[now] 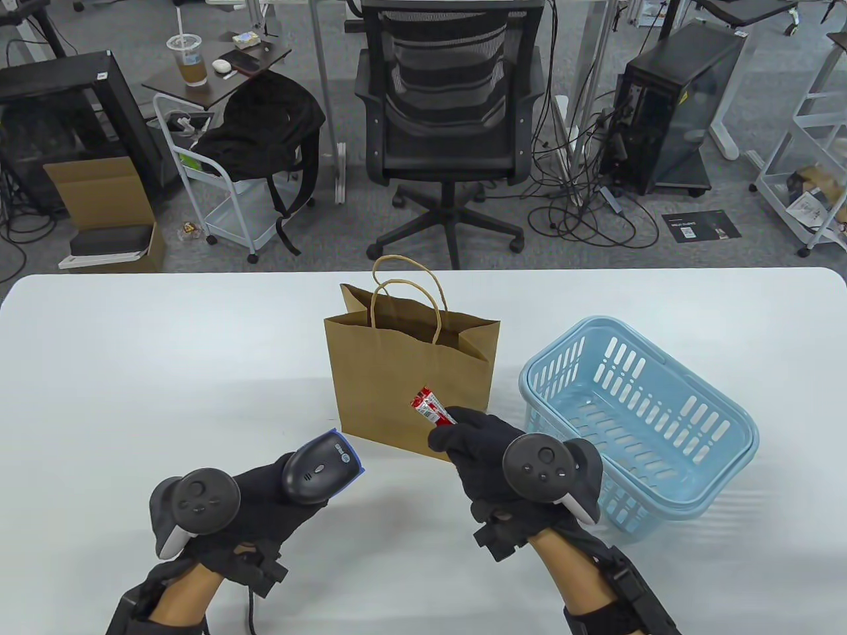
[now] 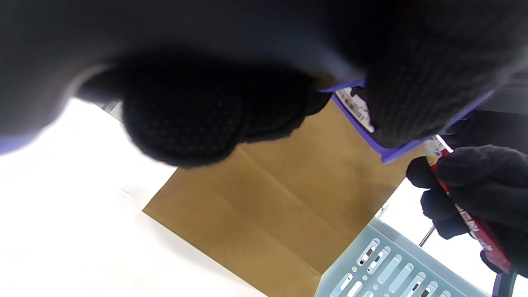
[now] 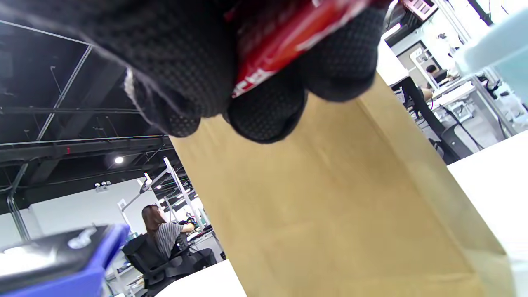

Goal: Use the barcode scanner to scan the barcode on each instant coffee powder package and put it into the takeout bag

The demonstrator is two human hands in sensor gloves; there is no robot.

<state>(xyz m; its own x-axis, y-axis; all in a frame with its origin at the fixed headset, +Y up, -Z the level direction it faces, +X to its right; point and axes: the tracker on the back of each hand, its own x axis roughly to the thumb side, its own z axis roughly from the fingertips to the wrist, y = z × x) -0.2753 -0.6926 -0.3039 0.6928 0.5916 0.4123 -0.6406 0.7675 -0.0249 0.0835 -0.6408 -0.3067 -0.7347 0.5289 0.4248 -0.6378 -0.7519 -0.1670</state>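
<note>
A red instant coffee stick [image 1: 430,407] is pinched in the right hand [image 1: 493,456], its free end pointing up and to the left in front of the lower right face of the brown paper takeout bag [image 1: 397,383]. In the right wrist view the red wrapper [image 3: 284,37] runs between the curled gloved fingers [image 3: 264,111], and in the left wrist view the same stick [image 2: 466,206] is seen edge-on in that hand [image 2: 478,194].

Just left of it, the left hand [image 1: 265,503] grips a grey barcode scanner [image 1: 321,466] with a blue-trimmed head, the head aimed up toward the bag and the stick. In the left wrist view the blue trim and a label on the scanner [image 2: 359,111] sit close to the tip of the stick; whether they touch cannot be told.

The bag stands upright and open near the middle of the desk [image 1: 132,370], its two twisted handles raised. Just right of it a light blue slotted plastic basket [image 1: 635,410] rests toward the right side of the desk; no packages show inside it. Both hands hover over the near edge of the desk, well apart from its left edge.

Beyond the far edge stand a black mesh office chair [image 1: 450,119] and a computer tower [image 1: 675,106].
</note>
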